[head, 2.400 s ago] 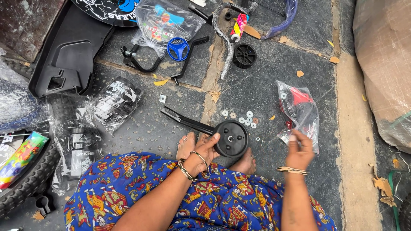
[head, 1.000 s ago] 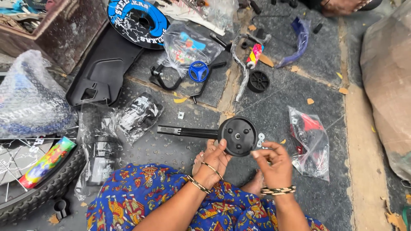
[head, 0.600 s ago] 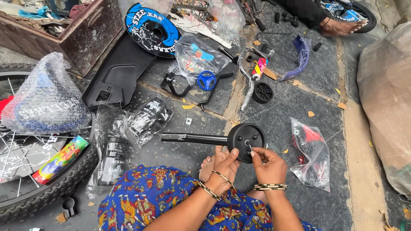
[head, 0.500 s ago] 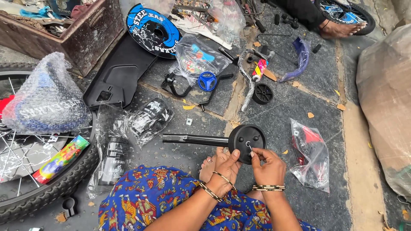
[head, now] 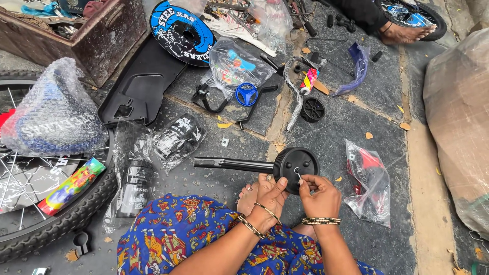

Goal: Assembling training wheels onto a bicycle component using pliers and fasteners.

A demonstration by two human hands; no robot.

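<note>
A small black training wheel (head: 295, 168) on a black metal arm (head: 232, 164) lay on the dark stone floor (head: 326, 137), just in front of the seated person's bare toes, the arm pointing off to the left. The right hand (head: 320, 191) pinched a small silvery fastener (head: 297, 174) between thumb and fingertips, pressed at the wheel's hub. The left hand (head: 270, 196) was curled against the wheel's lower left edge, fingers closed loosely on the rim to steady it. Bangles circled both wrists, above a lap covered in blue patterned cloth (head: 193, 234).

Just right of the wheel sat a clear plastic bag with red parts (head: 368, 181). Farther up the floor lay a second small black wheel (head: 311, 109), a blue toy steering wheel (head: 247, 94) and a round blue-and-black disc (head: 182, 33). To the left, a bubble-wrapped bundle (head: 53, 112) rested on a spoked bicycle tyre (head: 46, 224). Another person's bare foot (head: 405, 33) showed at the top right.
</note>
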